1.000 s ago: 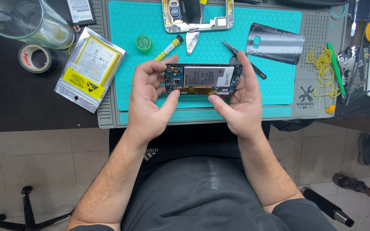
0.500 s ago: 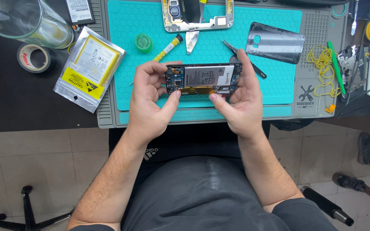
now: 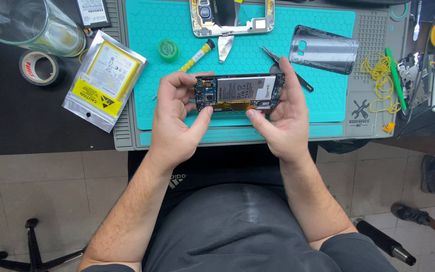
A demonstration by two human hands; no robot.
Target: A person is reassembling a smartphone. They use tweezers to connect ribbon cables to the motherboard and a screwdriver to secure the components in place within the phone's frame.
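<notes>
I hold an opened smartphone (image 3: 238,91) with its back off, battery and circuit board showing, level above the teal repair mat (image 3: 328,90). My left hand (image 3: 174,118) grips its left end, thumb under the lower edge and fingers curled over the top. My right hand (image 3: 280,118) grips the right end the same way. Both hands hover over the mat's near edge.
On the mat lie a metal phone frame (image 3: 232,20), a glossy back cover (image 3: 322,49), a green tape roll (image 3: 168,50), a yellow tube (image 3: 196,55), a metal pick (image 3: 225,48) and tweezers (image 3: 270,54). A foil battery pouch (image 3: 104,80), tape roll (image 3: 39,68) and glass bowl (image 3: 26,22) sit left; yellow wire (image 3: 378,75) right.
Both hands still hold the phone in nearly the same place; my fingers have shifted slightly along its edges.
</notes>
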